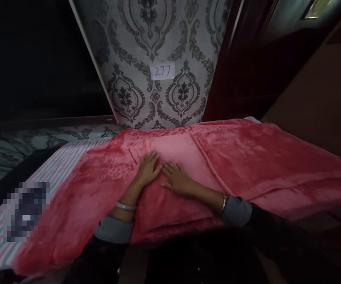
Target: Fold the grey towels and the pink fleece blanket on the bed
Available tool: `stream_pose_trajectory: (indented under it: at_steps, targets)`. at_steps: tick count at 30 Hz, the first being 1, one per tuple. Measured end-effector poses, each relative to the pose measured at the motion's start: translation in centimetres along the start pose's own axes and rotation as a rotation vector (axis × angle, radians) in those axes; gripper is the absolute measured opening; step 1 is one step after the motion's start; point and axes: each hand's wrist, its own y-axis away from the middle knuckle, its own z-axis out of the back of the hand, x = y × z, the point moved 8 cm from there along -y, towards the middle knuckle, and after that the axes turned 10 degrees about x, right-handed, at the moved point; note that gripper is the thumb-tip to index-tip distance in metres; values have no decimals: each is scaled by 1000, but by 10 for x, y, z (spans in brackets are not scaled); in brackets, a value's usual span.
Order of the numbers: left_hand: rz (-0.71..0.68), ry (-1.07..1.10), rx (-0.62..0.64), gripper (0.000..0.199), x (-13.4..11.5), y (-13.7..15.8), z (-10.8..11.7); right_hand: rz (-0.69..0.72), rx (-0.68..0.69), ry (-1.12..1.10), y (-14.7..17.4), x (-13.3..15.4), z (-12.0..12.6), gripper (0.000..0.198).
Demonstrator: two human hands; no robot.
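A plush red-pink blanket (99,205) is spread over a long surface in front of me. My left hand (149,169) lies flat on it near the middle, fingers stretched forward. Just to its right, my right hand (177,179) also rests palm down on the blanket, fingers extended and pointing left and away. The fingertips of the two hands are close together. Beyond them the plush shows a smooth, lighter pink patch (174,146). A raised fold (208,161) runs along the right side of that patch.
A striped cloth (78,152) shows under the blanket on the left, with a pixelated dark object (27,211) on it. Behind stands a patterned wall (155,35) bearing a paper marked 277 (162,71). A dark screen-like panel (40,59) is at left, a dark red panel (244,71) at right.
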Motion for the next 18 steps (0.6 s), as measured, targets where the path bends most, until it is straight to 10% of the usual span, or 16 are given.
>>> stream_pose_trajectory:
  at_steps: [12, 18]
  targets:
    - [-11, -68, 87, 56, -2, -5, -12, -471, -39, 12, 111, -129, -16, 66]
    - [60, -29, 168, 61, -18, 15, 4, -426, -116, -6, 129, -88, 3, 64]
